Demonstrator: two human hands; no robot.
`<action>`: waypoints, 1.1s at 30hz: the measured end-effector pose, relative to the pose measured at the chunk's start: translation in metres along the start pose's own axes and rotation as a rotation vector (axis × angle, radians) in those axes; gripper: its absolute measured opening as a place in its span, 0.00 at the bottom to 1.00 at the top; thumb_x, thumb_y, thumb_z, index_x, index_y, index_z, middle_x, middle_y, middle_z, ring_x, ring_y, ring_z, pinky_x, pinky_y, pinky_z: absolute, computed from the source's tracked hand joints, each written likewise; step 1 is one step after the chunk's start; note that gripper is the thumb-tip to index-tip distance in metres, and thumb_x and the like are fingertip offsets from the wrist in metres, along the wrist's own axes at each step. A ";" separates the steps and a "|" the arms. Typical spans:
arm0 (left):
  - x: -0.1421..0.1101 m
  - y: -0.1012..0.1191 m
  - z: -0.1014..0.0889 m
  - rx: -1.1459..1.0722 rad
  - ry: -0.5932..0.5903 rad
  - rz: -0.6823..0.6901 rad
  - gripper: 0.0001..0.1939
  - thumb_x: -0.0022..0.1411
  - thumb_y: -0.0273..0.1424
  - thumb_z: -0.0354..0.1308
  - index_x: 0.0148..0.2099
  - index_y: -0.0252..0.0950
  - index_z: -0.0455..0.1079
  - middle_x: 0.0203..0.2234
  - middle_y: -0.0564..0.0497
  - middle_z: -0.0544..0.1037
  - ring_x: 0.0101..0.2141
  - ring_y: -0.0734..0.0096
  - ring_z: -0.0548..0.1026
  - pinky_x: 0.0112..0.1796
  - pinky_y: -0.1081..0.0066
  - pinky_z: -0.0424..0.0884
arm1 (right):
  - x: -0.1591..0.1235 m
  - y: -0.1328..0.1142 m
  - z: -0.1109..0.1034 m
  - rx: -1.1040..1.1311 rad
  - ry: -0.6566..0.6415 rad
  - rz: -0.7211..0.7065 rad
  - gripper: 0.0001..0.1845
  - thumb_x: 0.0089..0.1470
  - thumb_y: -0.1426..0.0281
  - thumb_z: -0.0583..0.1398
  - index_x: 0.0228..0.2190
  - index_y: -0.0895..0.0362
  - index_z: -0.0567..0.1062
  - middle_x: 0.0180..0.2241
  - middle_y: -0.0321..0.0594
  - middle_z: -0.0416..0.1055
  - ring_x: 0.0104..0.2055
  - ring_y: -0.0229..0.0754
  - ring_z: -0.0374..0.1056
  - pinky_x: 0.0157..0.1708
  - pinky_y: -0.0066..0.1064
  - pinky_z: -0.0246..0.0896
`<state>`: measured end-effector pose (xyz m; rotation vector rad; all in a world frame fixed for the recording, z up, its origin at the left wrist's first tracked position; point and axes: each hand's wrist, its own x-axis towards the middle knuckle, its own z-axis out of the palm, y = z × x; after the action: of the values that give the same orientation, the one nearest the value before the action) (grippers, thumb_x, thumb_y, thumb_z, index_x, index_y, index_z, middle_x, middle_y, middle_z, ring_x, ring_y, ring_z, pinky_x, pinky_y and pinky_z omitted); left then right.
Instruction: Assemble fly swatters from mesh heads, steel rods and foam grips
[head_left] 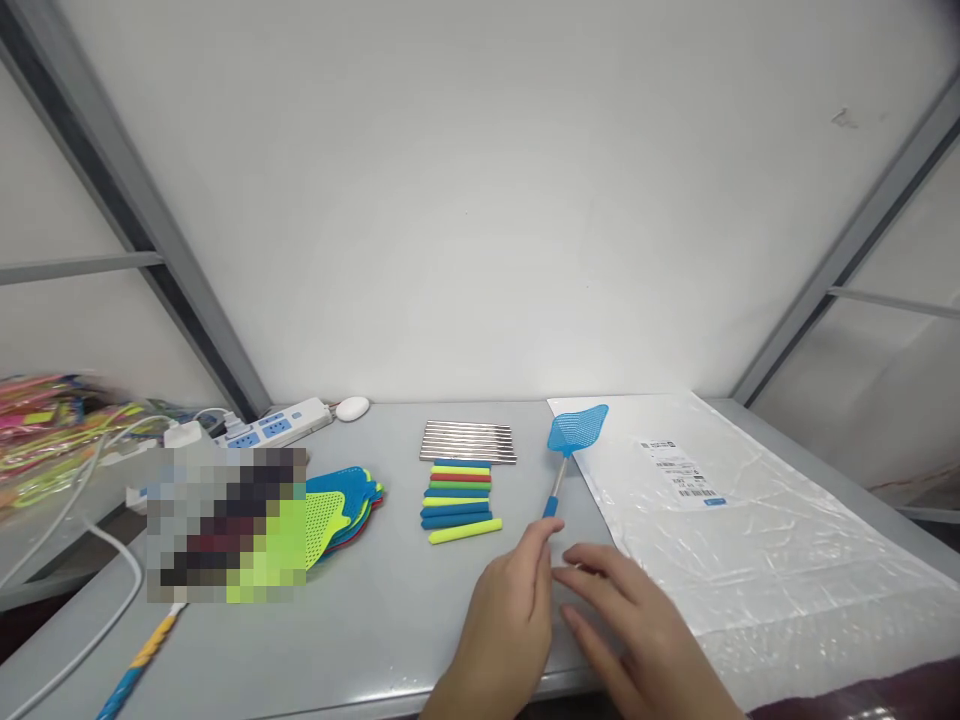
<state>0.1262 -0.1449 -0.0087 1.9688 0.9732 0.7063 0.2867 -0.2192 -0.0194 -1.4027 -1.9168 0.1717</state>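
Note:
A blue fly swatter (pixel 576 431) with a metal rod points away from me, its mesh head tilted over the edge of a plastic bag. My left hand (pixel 517 605) is closed round its blue handle, most of which the fingers hide. Close beside it, my right hand (pixel 630 620) has its fingers apart and holds nothing. Several coloured handles (pixel 459 500) lie in a column left of the hands, blue, yellow, red and green. Behind them is a row of metal rods (pixel 469 442). Further left, swatter heads (pixel 330 520) are piled up, a yellow-green one on top.
A white plastic bag (pixel 750 560) with a printed label covers the table's right side. At the back left are a power strip (pixel 277 430) and a white oval object (pixel 352 408). A white cable (pixel 127 550) runs down the left. A blurred patch hides part of the table there.

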 end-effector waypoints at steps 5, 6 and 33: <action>0.029 0.023 0.017 0.320 -0.170 0.032 0.23 0.71 0.32 0.36 0.64 0.40 0.59 0.47 0.42 0.78 0.47 0.52 0.76 0.44 0.59 0.69 | 0.001 0.040 -0.014 -0.538 0.038 0.241 0.23 0.61 0.61 0.55 0.55 0.55 0.71 0.59 0.53 0.64 0.61 0.59 0.59 0.55 0.54 0.59; 0.033 0.026 0.022 0.378 -0.209 0.039 0.24 0.70 0.32 0.37 0.65 0.38 0.58 0.47 0.39 0.78 0.46 0.49 0.76 0.43 0.58 0.69 | 0.001 0.048 -0.011 -0.604 -0.019 0.327 0.26 0.61 0.60 0.54 0.57 0.57 0.70 0.63 0.54 0.60 0.65 0.63 0.53 0.56 0.57 0.56; 0.082 -0.008 0.036 0.427 -0.257 0.460 0.07 0.68 0.33 0.50 0.43 0.37 0.69 0.38 0.48 0.74 0.40 0.61 0.73 0.41 0.65 0.67 | -0.008 0.074 -0.002 -0.196 -0.001 0.506 0.27 0.62 0.72 0.43 0.59 0.55 0.66 0.65 0.44 0.58 0.69 0.45 0.48 0.66 0.54 0.38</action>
<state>0.1949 -0.0884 -0.0235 2.6298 0.5441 0.4913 0.3461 -0.1978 -0.0594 -2.0031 -1.5759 0.2270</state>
